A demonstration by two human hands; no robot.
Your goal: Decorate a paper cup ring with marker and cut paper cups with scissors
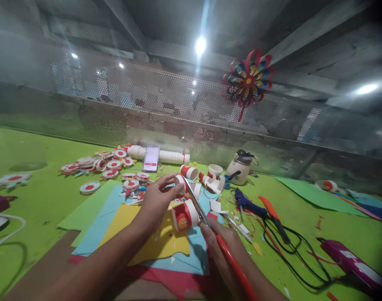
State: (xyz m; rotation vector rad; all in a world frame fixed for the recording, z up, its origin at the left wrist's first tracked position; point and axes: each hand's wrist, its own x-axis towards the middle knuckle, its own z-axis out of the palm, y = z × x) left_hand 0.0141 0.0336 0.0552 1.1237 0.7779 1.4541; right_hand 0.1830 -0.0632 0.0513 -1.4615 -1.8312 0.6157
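Pinched in the fingers of my left hand (158,196) is a small red-and-white paper cup piece (179,180). My right hand (220,240) grips red-handled scissors (195,203), their metal blades reaching up to the edge of that piece. Just below the blades is a red-and-white paper cup (182,216) with a printed logo, over a yellow sheet (159,246). Behind the blades stand more cups, one tipped over (189,172), and cut white paper scraps (217,206). My right palm hides part of the scissor handles.
Finished-looking red-and-white discs (112,164) are piled at the left. A phone (151,159) leans on a white tube (172,157). Right of me are a lidded jar (239,167), a blue glue gun (249,202), tangled cords and a purple device (350,261). A perforated screen (166,113) closes the back.
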